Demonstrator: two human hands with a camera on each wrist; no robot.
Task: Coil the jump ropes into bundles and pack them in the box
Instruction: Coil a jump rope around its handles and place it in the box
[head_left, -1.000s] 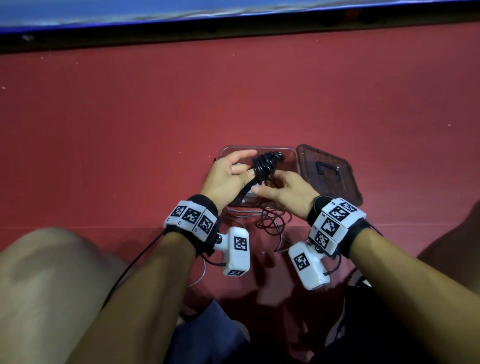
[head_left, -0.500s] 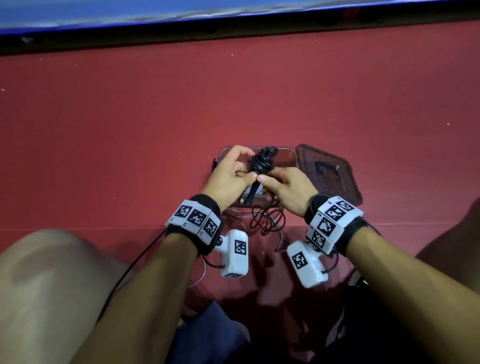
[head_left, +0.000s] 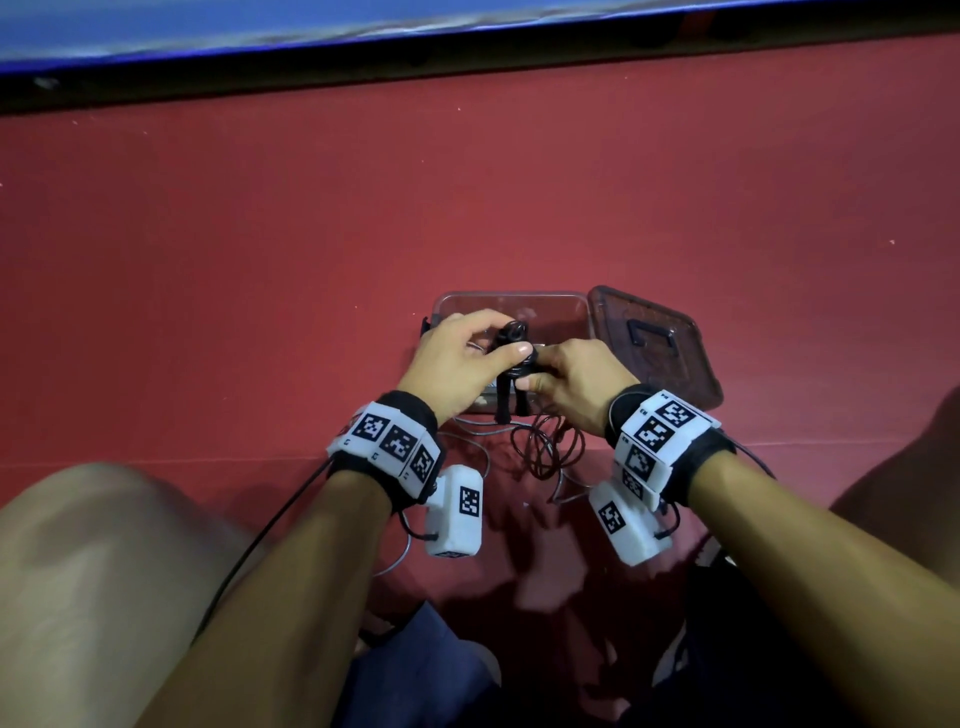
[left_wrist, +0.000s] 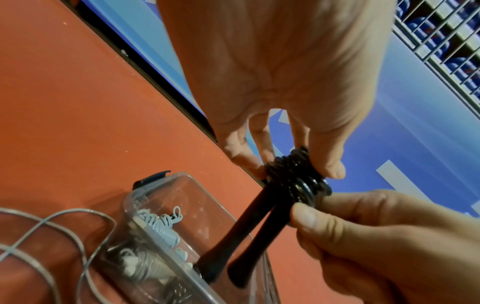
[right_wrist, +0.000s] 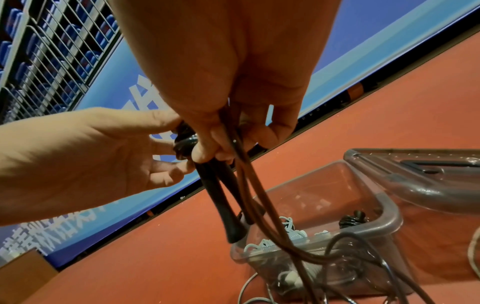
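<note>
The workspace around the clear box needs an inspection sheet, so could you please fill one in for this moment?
Surface: red floor, bare beyond the box.
Job's things: black jump rope with cord wound round its paired handles, held over the clear box; a grey coiled rope and a black bundle lie inside; lid lies beside the box.
Clutter: nothing seen.
Grippers: left hand pinches the wound coil; right hand grips the black rope just below the coil.
Cables: loose dark cord and grey cord trail on the floor; thin black wrist cable.
Surroundings: blue banner, wire rack.
</note>
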